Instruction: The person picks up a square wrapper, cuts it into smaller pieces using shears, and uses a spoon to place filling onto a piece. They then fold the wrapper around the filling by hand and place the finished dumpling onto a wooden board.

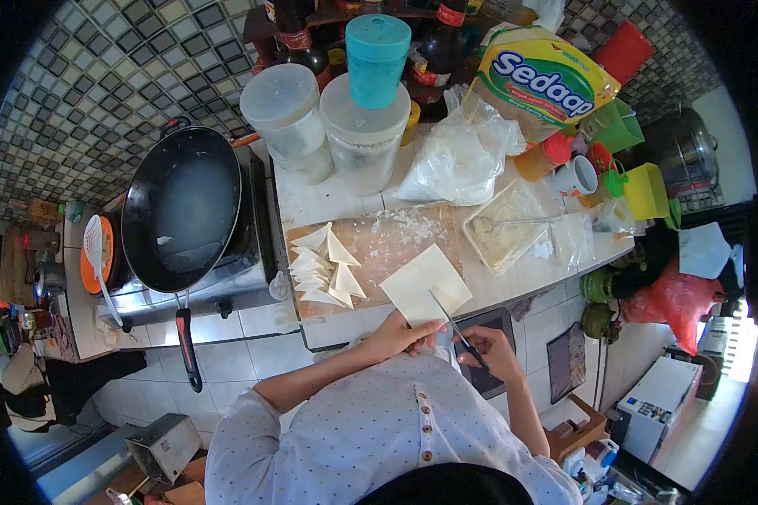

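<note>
My left hand (408, 333) grips the near corner of a pale square dough sheet (414, 286), held over the front edge of a floury wooden board (379, 252). In my right hand (493, 353) is a knife (468, 345) with a dark handle. Its thin blade lies across the sheet, the tip near the middle. On the left part of the board, several cut dough triangles (312, 268) overlap in a loose pile.
A black pan (189, 206) holding liquid sits on the stove (253, 244) at left, its handle jutting toward me. A slotted spoon (93, 244) lies beyond. Right of the board stands a tray of paste (493, 250). Clear jars (358, 139) and a plastic bag (459, 160) line the back.
</note>
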Tool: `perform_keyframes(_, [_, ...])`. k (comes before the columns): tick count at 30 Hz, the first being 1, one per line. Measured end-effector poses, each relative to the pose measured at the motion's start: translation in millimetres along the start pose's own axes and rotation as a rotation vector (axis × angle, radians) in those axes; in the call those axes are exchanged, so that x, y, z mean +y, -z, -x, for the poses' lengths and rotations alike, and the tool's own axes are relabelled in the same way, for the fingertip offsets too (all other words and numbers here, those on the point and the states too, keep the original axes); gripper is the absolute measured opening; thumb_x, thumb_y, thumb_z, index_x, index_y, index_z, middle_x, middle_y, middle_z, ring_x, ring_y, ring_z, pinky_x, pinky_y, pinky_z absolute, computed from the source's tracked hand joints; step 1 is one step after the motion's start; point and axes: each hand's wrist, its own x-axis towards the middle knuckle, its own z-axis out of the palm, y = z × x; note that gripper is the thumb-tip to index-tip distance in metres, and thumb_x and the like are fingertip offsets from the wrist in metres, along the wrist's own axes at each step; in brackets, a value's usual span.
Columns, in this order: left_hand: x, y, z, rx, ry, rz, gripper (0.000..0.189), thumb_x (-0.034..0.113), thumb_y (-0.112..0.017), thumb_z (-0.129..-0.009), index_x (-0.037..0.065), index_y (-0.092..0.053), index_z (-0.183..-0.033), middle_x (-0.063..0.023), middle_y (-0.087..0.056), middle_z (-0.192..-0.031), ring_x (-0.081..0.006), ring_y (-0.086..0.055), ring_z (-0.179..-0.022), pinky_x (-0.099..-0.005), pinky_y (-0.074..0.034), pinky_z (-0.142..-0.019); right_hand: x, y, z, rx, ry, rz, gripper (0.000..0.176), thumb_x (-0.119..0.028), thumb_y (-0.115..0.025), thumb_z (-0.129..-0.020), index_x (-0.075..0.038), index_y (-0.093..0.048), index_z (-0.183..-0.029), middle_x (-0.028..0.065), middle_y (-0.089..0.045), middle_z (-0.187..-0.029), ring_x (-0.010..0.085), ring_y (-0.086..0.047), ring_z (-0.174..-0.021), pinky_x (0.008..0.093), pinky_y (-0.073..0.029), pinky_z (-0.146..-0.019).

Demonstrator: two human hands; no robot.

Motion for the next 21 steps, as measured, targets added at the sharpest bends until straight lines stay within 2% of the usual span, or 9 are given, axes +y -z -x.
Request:
perform_keyframes(2, [-2, -1, -1, -0.047, -0.01, 0.007, 0.027, 0.03, -0.053, -0.085, 0.004, -0.058, -0.091, 0.001, -0.052, -0.061, -0.0046, -0.043, -0.044, -0.0188, -0.037, -0.04, 5, -1, -2, 0.003, 0.006, -0.017, 0.037, -0.018, -0.078, -0.061, -0.003, -0.061, -0.091, -0.0081, -0.032, -0.054, 0.0035, -0.024, -0.05, 0.021, -0.019, -0.044])
perform_keyframes(7, [-2, -1, 0, -0.036, -0.026, 0.016, 0.027, 0.031, -0.053, -0.085, 0.005, -0.058, -0.09, 0.001, -0.052, -0.06, -0.0046, -0.044, -0.044, -0.0191, -0.037, -0.039, -6, -1, -2, 0.002, -0.001, -0.002, 0.036, -0.017, -0.078, -0.061, -0.003, -0.061, -0.09, -0.0078, -0.032, -0.054, 0.0035, -0.025, -0.05, 0.0206, -0.02, -0.044])
perform_keyframes(14, [1, -2, 0, -0.003, -0.068, -0.027, 0.026, 0.03, -0.054, -0.085, 0.005, -0.059, -0.087, 0.0008, -0.052, -0.059, -0.0048, -0.044, -0.043, -0.0192, -0.036, -0.038, 10, -2, -6, 0.014, 0.011, -0.074, 0.036, -0.018, -0.078, -0.061, -0.003, -0.061, -0.089, -0.0073, -0.035, -0.053, 0.0033, -0.026, -0.049, 0.0208, -0.02, -0.044])
perform_keyframes(21, [0, -3, 0, -0.009, -0.028, -0.004, 0.027, 0.031, -0.054, -0.084, 0.004, -0.058, -0.084, 0.0005, -0.053, -0.059, -0.005, -0.045, -0.043, -0.0193, -0.038, -0.038, 5, -6, -11, 0.021, 0.035, -0.061, 0.032, -0.017, -0.077, -0.063, -0.003, -0.062, -0.087, -0.008, -0.033, -0.052, 0.0035, -0.026, -0.049, 0.0207, -0.02, -0.044])
